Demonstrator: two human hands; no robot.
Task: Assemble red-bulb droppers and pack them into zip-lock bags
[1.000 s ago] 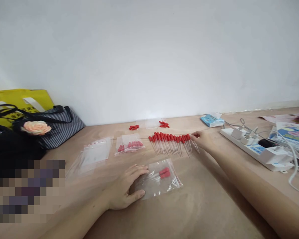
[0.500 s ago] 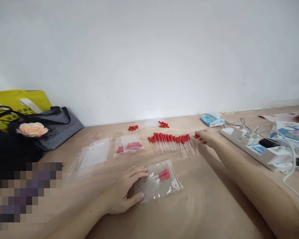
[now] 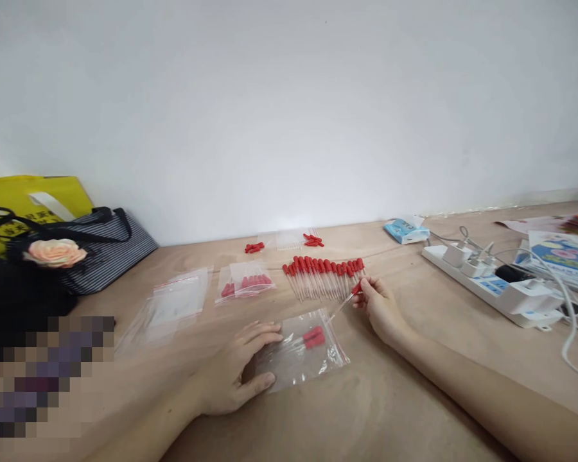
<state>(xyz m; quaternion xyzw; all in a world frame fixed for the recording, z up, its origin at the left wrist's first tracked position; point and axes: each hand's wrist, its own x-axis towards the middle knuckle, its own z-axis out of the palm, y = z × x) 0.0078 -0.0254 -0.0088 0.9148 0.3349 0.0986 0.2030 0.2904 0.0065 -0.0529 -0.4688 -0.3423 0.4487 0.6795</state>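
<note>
My right hand pinches a dropper by its red bulb. The dropper's thin clear tube slants down and left, its tip at the mouth of a clear zip bag. Inside this bag lie droppers with red bulbs, bulbs toward the opening. My left hand rests at the bag's left end, thumb and fingers spread apart and touching the plastic. Just behind the right hand, a row of several loose droppers lies side by side, bulbs away from me.
Filled zip bags and a stack of flat zip bags lie to the left. Farther back are small red bulb piles. A tissue pack and a power strip with cables sit right; a striped bag stands left.
My right hand has come from the right end of the dropper row toward me and left, bringing one dropper to the bag's mouth. My left hand stays on the bag.
</note>
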